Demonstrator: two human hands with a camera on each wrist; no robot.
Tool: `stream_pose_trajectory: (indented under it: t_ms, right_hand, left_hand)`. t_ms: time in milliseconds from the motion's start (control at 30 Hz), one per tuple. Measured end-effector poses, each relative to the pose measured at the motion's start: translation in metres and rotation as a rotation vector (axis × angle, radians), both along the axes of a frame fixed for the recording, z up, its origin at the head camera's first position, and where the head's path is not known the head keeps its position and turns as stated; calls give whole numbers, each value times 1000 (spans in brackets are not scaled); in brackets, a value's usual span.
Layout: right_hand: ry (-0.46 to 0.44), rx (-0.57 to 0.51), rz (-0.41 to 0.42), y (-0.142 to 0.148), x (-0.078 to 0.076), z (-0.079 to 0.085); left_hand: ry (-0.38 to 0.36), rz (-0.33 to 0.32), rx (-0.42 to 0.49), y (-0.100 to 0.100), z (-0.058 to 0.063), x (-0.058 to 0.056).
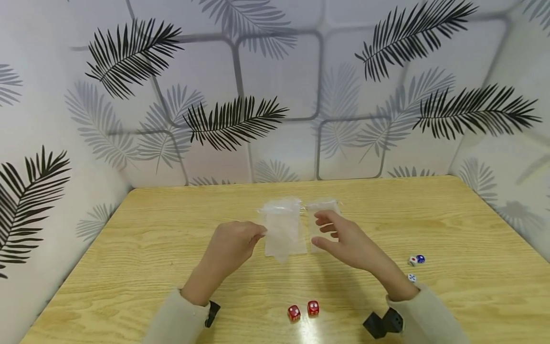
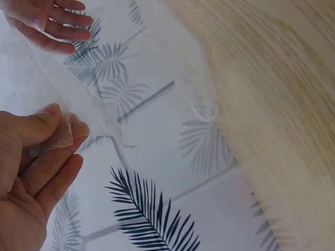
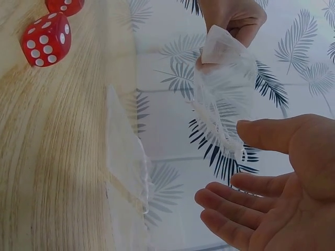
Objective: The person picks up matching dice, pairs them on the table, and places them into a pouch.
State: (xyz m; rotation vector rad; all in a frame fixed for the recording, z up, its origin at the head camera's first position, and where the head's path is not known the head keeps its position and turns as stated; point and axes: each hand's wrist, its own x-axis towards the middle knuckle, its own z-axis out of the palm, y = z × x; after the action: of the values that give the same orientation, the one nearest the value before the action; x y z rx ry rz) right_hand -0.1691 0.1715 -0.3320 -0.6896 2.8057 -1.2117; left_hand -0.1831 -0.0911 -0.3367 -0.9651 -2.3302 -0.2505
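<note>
Plastic bags (image 3: 230, 78): we count three, one pinched in the left hand (image 1: 237, 240), long axis unclear, two on the table (image 1: 172, 243) pointing away from us; right hand (image 1: 347, 240) spread, empty; five dice (image 1: 294, 313) nearer

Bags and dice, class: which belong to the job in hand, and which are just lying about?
In the job, apparently:
left hand
clear bag it pinches
right hand, open nearby
other bag on the table, likely

Lying about, untouched:
two red dice
two white dice
blue die
</note>
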Motion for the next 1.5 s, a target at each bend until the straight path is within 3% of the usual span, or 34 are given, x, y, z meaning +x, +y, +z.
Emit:
stream_pose_trajectory:
  t_ms: [300,500,833,1067,1300,1500]
  right_hand:
    - [-35,-42,4,1,-1,0]
    - [-110,-148,1,2,-2,2]
    - [-263,-385,14,6,-5,5]
    - [-262,-412,-11,5,-5,4]
    - [-208,-415,-114,3,-4,5]
    - [-193,-419,-166,3,-4,5]
  left_hand:
    - [80,-81,-12,12,4,9]
    - [76,-127,-15,19,2,13]
    - [85,-150,-34,25,1,18]
    - [89,-158,-49,28,1,21]
    - [79,-206,-75,31,-1,22]
    - [-16,-203,-99,30,-2,21]
